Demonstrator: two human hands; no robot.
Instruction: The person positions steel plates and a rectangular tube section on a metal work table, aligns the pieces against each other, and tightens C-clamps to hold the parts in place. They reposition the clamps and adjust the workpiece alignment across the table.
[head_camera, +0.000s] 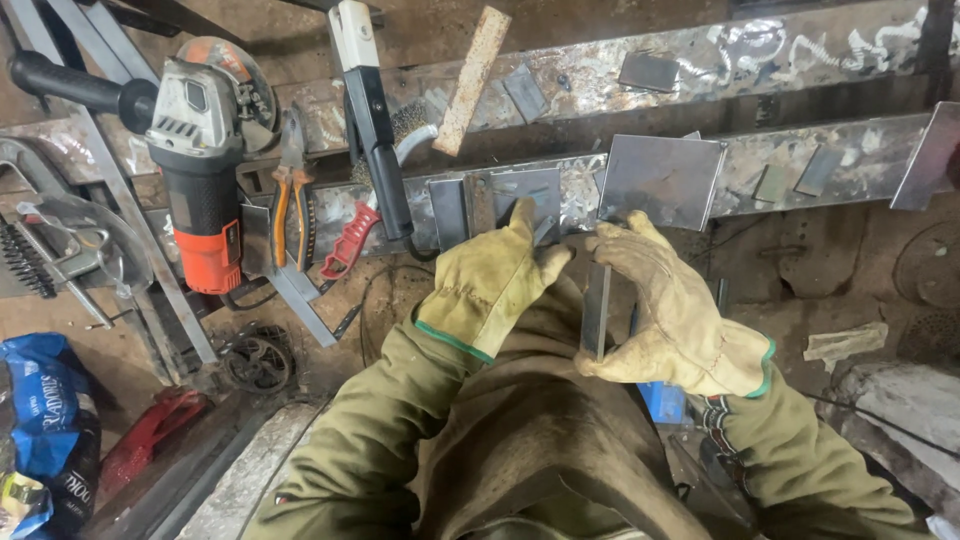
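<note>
Yellow gloves (500, 275) with green cuffs hold grey steel strip (595, 310); left of them, an orange-grey grinder (200, 150) and orange-handled pliers (292, 190).

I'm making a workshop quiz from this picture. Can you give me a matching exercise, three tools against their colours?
Things:
1. angle grinder
2. pliers
3. work gloves

Colours:
A. yellow leather with a green cuff edge
B. grey and orange body with a black side handle
C. orange and black grips

Pairs: 1-B, 2-C, 3-A
</note>
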